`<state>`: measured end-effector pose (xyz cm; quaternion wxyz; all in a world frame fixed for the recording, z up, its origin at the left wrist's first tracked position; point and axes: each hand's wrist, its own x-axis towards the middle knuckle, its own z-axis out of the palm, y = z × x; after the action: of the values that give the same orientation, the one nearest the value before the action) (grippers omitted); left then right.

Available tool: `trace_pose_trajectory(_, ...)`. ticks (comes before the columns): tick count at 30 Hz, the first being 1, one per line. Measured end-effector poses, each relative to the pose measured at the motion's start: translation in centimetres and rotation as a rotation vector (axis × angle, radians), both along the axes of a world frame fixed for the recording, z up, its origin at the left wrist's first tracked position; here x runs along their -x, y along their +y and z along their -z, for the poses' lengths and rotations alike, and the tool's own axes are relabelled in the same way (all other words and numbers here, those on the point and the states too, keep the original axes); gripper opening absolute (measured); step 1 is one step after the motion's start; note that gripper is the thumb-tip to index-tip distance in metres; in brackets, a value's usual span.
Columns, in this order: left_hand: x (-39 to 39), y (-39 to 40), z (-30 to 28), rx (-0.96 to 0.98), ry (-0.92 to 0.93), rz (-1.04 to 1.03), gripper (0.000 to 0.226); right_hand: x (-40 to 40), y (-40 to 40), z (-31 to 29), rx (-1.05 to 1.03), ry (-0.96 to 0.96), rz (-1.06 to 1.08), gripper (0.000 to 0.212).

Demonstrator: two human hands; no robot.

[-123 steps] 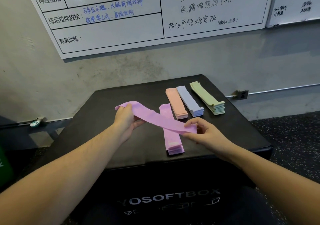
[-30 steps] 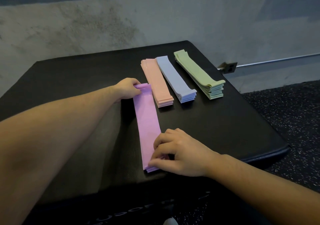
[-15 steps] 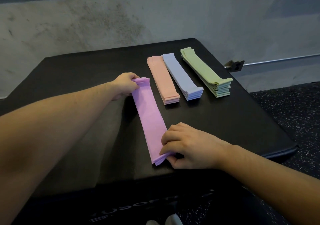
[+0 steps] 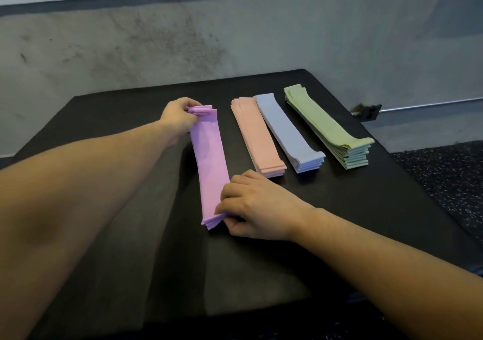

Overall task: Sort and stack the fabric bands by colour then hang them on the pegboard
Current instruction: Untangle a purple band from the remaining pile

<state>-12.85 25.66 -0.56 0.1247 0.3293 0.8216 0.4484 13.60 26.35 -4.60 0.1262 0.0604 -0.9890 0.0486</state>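
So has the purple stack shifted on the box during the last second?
Yes: the purple stack now lies farther left of the peach stack, leaving a wider gap.

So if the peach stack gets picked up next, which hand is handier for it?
The right hand, probably. It pinches the near end of the purple stack, right beside the peach stack. The left hand grips the purple stack's far end, on the side away from the peach.
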Motion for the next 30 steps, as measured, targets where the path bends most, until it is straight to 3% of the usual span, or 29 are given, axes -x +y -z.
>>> trace_pose_trajectory(3,1.2,1.5,0.5,-0.061,-0.020,-0.024,0.026,0.9,1.1,0.4,0.029,-0.017,0.019,0.024)
trace_pose_trajectory(7,2.2,2.8,2.6,0.001,-0.067,-0.047,0.040,0.7,1.9,1.0,0.123,-0.056,0.042,0.029)
trace_pose_trajectory(16,1.4,1.3,3.0,-0.023,-0.094,-0.154,0.044,0.7,1.4,0.1,0.229,-0.117,0.103,0.042)
trace_pose_trajectory(23,-0.7,-7.7,-1.2,0.001,-0.060,-0.076,0.021,0.7,-0.9,-4.1,0.168,-0.121,0.137,0.045)
trace_pose_trajectory(30,-4.9,-22.9,-5.5,0.120,0.005,-0.130,0.010,0.7,-7.2,-9.0,0.174,-0.091,0.059,0.042)
